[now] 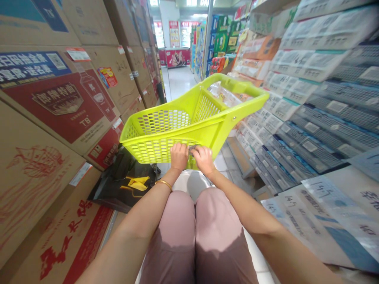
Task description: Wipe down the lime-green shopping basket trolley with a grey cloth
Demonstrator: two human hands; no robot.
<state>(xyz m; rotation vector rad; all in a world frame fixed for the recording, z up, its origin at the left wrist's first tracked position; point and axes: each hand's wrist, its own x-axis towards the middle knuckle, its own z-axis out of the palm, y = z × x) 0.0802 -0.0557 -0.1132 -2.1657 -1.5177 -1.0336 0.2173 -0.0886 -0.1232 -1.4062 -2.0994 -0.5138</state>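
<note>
In the head view, both hands met at the middle. The fingers of the left hand (179, 156) and the right hand (202, 158) were curled inward, pinching a small dark thing (192, 150) between them — too blurred to make out. Just beyond the fingers stood a lime-green basket cart (207, 134), its pierced side facing them; whether they touched it, I could not tell. Below the fingers were the person's pink trousers (217, 217). A gold bracelet (164, 182) circled the wrist behind the left fingers. Left of the fingers lay a black bag (118, 187), near stacked cardboard boxes (103, 59); well to their right — packaged goods (309, 118) in tall stacks.
</note>
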